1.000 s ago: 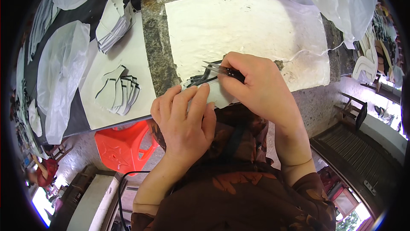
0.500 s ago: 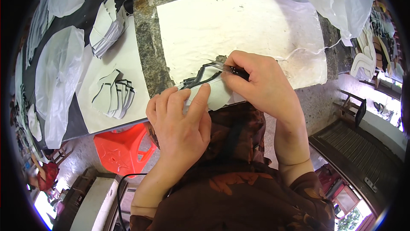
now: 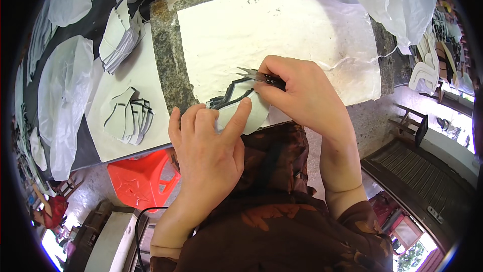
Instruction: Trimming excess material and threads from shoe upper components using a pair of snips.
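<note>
My left hand [image 3: 207, 146] grips a pale, flat cut piece with a black edge [image 3: 236, 102] at the near edge of the stone table. My right hand [image 3: 297, 93] is closed around small snips [image 3: 256, 75], whose metal tips point left just above the piece's black strip. Both hands work over a white sheet [image 3: 282, 30] spread across the table. My fingers hide most of the piece.
On a pale board [image 3: 146, 78] to the left lie a fanned row of similar cut pieces [image 3: 128, 118] and a stack of them [image 3: 119, 43]. White plastic bags [image 3: 63, 96] lie further left and at the top right. A red stool [image 3: 141, 181] stands below the board.
Both hands and the piece have shifted slightly toward the table's near edge; the snips stay at the black strip, with the strip now bent out further from the piece.
</note>
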### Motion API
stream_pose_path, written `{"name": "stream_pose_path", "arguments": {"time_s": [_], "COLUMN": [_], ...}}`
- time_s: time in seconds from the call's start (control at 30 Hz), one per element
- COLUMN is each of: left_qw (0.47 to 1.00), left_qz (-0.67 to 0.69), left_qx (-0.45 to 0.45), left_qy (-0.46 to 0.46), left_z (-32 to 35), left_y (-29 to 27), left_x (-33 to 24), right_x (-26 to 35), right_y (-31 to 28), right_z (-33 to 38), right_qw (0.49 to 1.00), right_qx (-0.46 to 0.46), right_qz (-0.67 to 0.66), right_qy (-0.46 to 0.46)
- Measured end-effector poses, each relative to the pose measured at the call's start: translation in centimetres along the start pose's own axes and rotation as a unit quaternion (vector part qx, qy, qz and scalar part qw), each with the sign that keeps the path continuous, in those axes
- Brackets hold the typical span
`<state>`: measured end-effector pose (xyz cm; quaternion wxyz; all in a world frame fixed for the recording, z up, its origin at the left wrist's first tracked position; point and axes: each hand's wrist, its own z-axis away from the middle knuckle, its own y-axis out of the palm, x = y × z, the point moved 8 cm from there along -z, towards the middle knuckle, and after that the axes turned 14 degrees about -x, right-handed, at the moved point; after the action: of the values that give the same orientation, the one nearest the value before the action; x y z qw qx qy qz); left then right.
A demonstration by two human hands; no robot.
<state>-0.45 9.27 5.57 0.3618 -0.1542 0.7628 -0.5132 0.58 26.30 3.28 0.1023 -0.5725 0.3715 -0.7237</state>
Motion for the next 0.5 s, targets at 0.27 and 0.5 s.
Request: {"name": "stream_pose_path", "arguments": {"time_s": [0.27,0.5], "left_qw": [1.0,0.997], "left_qz": [0.022,0.052], "left_qx": [-0.011,-0.044], "left_qy": [0.008,-0.019], "left_z": [-0.5,0.5], "left_y": [0.0,0.0], "left_x": [-0.3,0.8], "right_x": [-0.5,-1.6], "right_y": [1.1,0.1], "right_z": [-0.1,1.4], "right_qw": [0.999,0.989], "right_qx": [-0.007,0.013], "right_qz": [0.035,-0.143], "right_qy": [-0.011,0.018]}}
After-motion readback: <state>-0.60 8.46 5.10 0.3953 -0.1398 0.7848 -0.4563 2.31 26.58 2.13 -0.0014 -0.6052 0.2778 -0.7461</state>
